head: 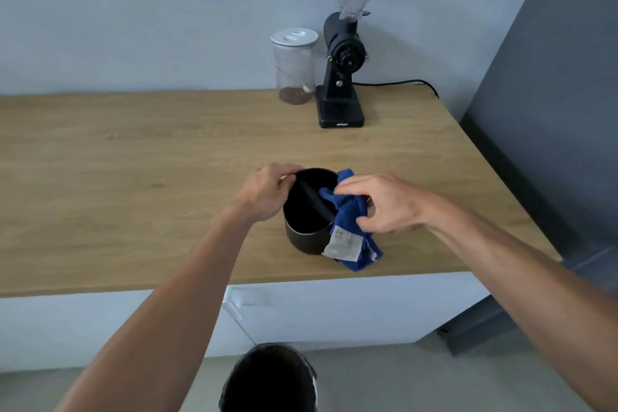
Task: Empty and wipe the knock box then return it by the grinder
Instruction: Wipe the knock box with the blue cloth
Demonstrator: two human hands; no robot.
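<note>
The black round knock box (306, 237) stands on the wooden counter (133, 177) near its front edge, with a black bar across its mouth. My left hand (267, 191) grips its left rim. My right hand (384, 202) holds a blue cloth (347, 221) bunched over the box's right rim; a white label hangs from the cloth. The black grinder (341, 77) with its clear hopper stands at the back of the counter, well beyond the box.
A clear jar (295, 67) with a white lid stands left of the grinder, and the grinder's cord (401, 82) runs right along the wall. A black bin (271, 378) sits on the floor below the counter edge. A grey panel (551, 110) borders the counter's right side.
</note>
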